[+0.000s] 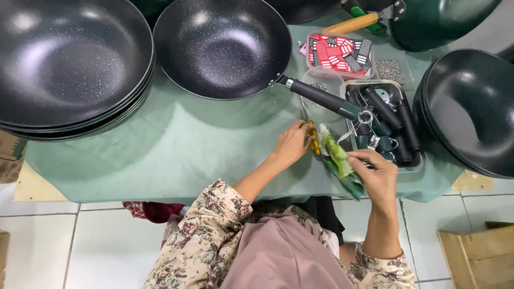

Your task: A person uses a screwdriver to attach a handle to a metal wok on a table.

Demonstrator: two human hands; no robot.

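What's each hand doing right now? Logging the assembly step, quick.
Left hand: closed on an amber-handled tool.
Right hand: closed on a green plastic wrapper.

A yellow-handled tool (pixel 313 138) stands nearly upright near the front edge of the table, clasped at its amber grip. Just beside it, a crumpled green and white plastic wrapper (pixel 338 160) lies slanted toward the table's front right corner, pinched at its right side.
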